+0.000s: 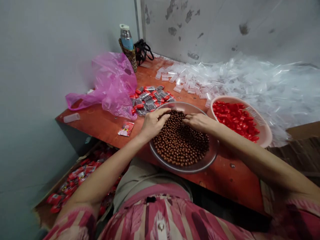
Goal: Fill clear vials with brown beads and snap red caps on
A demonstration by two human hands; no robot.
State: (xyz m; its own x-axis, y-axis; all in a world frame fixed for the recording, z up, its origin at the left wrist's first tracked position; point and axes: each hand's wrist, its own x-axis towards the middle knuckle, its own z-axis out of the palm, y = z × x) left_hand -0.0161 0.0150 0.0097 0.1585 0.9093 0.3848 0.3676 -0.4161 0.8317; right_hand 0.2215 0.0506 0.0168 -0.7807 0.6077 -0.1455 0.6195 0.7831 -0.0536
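A wide clear bowl [212, 159] full of small round brown balls [175, 146] stands at the table's front edge. Over its left rim is my left hand [154, 122], with fingers and thumb curved towards each other; whatever lies between them is not clear. My right hand [200, 122] reaches in from the other side, fingers bent together and tips down among the balls. What those fingertips hold is hidden. Behind the bowl lies a heap of filled clear packs with red caps [150, 98]. To the right sits a pink basket [267, 135] of red caps [235, 120].
Many clear plastic containers [195, 78] are heaped along the back and right. A pink plastic bag [112, 83], a small red packet [126, 128] and a flask [127, 38] are on the left side. Below the table, a box holds red-capped packs [75, 180].
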